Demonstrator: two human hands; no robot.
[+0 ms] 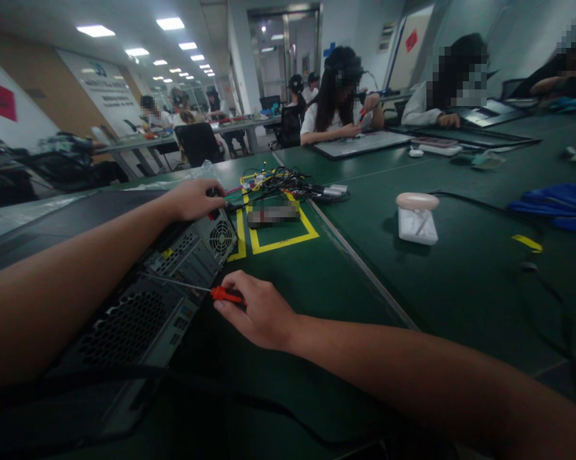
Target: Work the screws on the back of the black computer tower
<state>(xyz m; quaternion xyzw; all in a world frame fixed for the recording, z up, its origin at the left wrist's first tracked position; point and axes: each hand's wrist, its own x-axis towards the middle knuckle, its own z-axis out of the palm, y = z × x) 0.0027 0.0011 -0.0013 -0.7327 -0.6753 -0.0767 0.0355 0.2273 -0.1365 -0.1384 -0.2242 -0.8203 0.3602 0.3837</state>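
Note:
A desktop computer case [180,262] lies on its side at the left, its grey back panel with vents and ports turned towards me. My right hand [259,310] grips the red handle of a screwdriver [223,294]. Its thin shaft points left across the back panel, and its tip lies by the panel near my left forearm; whether it touches a screw I cannot tell. On the case's far upper corner, above the round fan grille [221,236], rests my left hand [197,198]. Its fingers are bent around something dark that I cannot make out.
Beyond the case lies a tangle of cables [288,182], beside a blurred-out object [273,214] within yellow tape [285,244]. A white case with a pinkish lid [417,223] stands to the right, near a black cable [479,207] and blue cloth [556,207]. People work across the green table [355,306].

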